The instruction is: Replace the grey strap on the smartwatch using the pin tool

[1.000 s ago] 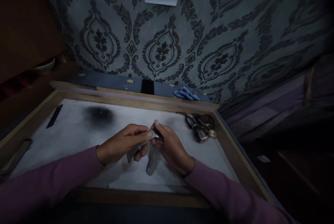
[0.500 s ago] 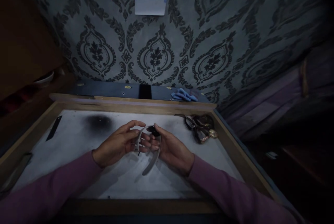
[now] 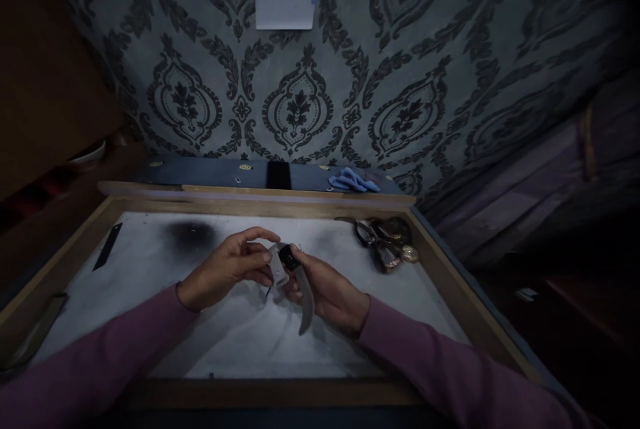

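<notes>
A wristwatch (image 3: 307,299) with a dark square face and a pale grey strap is held up between both hands, above the white bottom of a shallow wooden-framed tray (image 3: 215,339). My right hand (image 3: 333,289) grips it at the case, thumb on the edge of the dark face, with one strap half hanging down below. My left hand (image 3: 233,262) pinches the other strap half near the case between thumb and fingers. Some fingers of both hands are hidden behind the strap.
Sunglasses (image 3: 385,256) and a round gold-coloured piece (image 3: 410,254) lie in the tray's right back corner. A black strip (image 3: 107,246) lies at the left. Behind the tray are a blue cloth (image 3: 353,180) and a dark rectangle (image 3: 279,175), before a patterned wall.
The watch has turned in my hands: its dark face shows more, and the hanging strap half has swung to the right. Both hands stay nearly in place.
</notes>
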Demonstrator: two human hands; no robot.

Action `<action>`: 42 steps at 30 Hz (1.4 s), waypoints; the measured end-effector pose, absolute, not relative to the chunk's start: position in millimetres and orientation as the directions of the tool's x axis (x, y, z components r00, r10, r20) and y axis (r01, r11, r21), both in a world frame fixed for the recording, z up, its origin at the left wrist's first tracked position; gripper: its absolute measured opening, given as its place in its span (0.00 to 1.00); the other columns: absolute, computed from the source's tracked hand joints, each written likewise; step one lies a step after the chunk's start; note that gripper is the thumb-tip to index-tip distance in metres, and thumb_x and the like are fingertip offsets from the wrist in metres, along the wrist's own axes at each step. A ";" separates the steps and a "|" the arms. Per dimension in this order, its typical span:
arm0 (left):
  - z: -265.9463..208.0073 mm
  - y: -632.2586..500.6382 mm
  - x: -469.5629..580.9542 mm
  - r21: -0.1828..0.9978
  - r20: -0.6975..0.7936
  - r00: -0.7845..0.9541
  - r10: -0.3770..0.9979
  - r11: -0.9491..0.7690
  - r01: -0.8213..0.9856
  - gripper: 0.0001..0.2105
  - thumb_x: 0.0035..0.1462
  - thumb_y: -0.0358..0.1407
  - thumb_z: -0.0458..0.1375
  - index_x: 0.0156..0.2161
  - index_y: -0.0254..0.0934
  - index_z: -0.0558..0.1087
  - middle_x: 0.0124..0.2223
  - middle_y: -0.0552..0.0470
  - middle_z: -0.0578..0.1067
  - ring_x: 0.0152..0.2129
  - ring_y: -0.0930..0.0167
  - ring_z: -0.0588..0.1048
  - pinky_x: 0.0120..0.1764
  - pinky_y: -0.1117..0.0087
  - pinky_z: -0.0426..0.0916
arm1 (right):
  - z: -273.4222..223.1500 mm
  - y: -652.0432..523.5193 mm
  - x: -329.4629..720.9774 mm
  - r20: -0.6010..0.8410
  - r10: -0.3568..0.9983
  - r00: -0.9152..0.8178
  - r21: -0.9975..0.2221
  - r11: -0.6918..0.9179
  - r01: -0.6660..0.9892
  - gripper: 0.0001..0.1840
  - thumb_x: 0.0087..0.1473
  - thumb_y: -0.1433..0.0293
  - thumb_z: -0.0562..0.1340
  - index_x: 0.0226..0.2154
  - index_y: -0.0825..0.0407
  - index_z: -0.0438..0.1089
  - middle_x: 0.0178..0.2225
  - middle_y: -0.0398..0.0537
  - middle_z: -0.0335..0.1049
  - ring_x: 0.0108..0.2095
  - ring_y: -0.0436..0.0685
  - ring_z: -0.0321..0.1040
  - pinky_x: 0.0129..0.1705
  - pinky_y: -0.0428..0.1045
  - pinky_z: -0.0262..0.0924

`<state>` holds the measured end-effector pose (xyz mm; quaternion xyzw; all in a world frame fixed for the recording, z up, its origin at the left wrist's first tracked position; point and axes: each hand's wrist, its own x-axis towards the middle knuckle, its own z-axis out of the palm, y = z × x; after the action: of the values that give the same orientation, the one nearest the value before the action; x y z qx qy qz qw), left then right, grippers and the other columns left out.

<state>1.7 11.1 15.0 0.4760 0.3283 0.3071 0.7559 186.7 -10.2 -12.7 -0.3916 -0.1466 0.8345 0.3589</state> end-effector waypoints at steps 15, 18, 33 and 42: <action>26.0 11.9 -4.0 0.868 0.200 0.698 0.687 -0.455 0.200 0.13 0.62 0.31 0.54 0.50 0.43 0.74 0.55 0.45 0.69 0.50 0.63 0.69 0.47 0.67 0.67 | -11.6 -7.5 190.0 -0.645 0.604 -0.468 -0.510 -0.796 -0.325 0.25 0.66 0.53 0.50 0.29 0.55 0.67 0.17 0.45 0.67 0.12 0.44 0.55 0.13 0.38 0.46; 27.5 15.0 -3.6 0.921 0.139 0.707 0.694 -0.353 0.165 0.09 0.64 0.35 0.54 0.45 0.38 0.74 0.45 0.46 0.74 0.42 0.66 0.72 0.43 0.68 0.67 | -8.7 -8.9 191.7 -0.645 0.546 -0.534 -0.479 -0.834 -0.274 0.28 0.66 0.52 0.48 0.31 0.57 0.68 0.18 0.47 0.69 0.12 0.44 0.57 0.12 0.38 0.49; 7.9 31.6 -4.8 0.973 -0.146 0.521 0.841 0.217 -0.078 0.23 0.50 0.53 0.66 0.30 0.33 0.68 0.28 0.53 0.72 0.24 0.75 0.71 0.28 0.75 0.68 | -3.1 -14.8 196.7 -0.346 0.867 -0.357 -0.816 -0.466 -0.342 0.24 0.62 0.51 0.56 0.44 0.54 0.70 0.42 0.56 0.75 0.39 0.57 0.76 0.31 0.46 0.68; 1.8 31.3 -3.6 0.982 -0.136 0.528 0.838 0.186 -0.041 0.25 0.50 0.57 0.63 0.27 0.34 0.67 0.24 0.56 0.67 0.21 0.76 0.66 0.25 0.76 0.66 | -8.5 -11.4 195.3 -0.272 0.907 -0.321 -0.876 -0.372 -0.307 0.24 0.50 0.47 0.66 0.29 0.53 0.69 0.39 0.51 0.74 0.43 0.59 0.70 0.37 0.50 0.63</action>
<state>-3.6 31.3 1.8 0.5500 0.3622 0.3234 0.6795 195.3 -11.4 -8.5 -0.4041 -0.3713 0.7229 0.4199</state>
